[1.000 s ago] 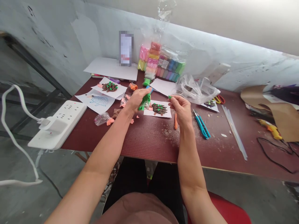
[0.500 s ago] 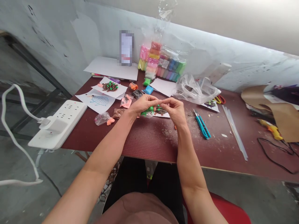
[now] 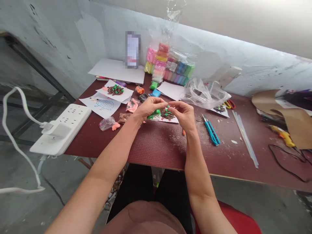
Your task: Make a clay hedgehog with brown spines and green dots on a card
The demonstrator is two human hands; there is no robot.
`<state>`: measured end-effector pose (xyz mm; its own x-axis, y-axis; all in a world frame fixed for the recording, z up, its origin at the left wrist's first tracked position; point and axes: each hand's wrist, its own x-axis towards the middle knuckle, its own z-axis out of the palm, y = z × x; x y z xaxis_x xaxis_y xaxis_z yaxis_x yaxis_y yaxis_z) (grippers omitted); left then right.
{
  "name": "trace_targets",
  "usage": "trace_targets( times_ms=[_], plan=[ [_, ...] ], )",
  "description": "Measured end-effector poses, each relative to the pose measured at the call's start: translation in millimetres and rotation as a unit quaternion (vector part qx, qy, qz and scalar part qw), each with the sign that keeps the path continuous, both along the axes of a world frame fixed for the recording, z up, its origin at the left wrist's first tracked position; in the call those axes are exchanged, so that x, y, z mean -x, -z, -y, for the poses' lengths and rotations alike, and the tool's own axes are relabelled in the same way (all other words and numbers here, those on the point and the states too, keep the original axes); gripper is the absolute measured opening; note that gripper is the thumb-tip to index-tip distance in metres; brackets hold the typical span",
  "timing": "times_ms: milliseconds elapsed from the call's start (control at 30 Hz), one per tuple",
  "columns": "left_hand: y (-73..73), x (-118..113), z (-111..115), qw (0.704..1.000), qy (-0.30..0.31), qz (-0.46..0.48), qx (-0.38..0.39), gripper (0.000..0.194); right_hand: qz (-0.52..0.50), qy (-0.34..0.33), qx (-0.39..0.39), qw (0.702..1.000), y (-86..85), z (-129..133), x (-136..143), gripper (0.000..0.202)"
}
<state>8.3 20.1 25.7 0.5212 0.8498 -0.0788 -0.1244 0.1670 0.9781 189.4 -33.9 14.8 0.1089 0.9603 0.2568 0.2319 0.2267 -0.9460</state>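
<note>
My left hand (image 3: 150, 106) is closed, with a lump of green clay (image 3: 154, 114) partly in clear wrapping under its fingers. Thumb and forefinger of my right hand (image 3: 184, 113) are pinched close to the left fingertips. A small green bit (image 3: 168, 106) shows near those fingertips; whether it is held or lies behind them is hard to tell. Just beyond and below the hands lies a white card (image 3: 173, 120) bearing dark, seed-like pieces (image 3: 167, 114) with green dots, partly hidden by my right hand.
On the left are a power strip (image 3: 69, 125), a hedgehog-like drawing (image 3: 103, 107) and another decorated card (image 3: 126, 94). Bagged clay (image 3: 159, 66) stands at the back. A blue utility knife (image 3: 211, 131), clear sticks (image 3: 245, 138) and a yellow glue gun (image 3: 282, 135) lie to the right.
My fingertips have drawn slightly apart from touching, and the small green bit now shows near them. The right hand has shifted slightly. Things on the table stay where they were.
</note>
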Motion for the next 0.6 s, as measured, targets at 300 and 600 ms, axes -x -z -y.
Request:
trace_targets(
  times_ms=[300,600],
  plan=[
    [3.2,-1.2,-0.3,0.995,0.074,-0.042,-0.043,0.038,0.069,0.018,-0.059,0.996,3.3,-1.7,-0.6,0.014],
    [2.6,0.7,1.4,0.996,0.037,-0.053,-0.068,0.033,0.11,0.015,-0.041,0.993,-5.3,3.3,4.1,0.01]
  ],
)
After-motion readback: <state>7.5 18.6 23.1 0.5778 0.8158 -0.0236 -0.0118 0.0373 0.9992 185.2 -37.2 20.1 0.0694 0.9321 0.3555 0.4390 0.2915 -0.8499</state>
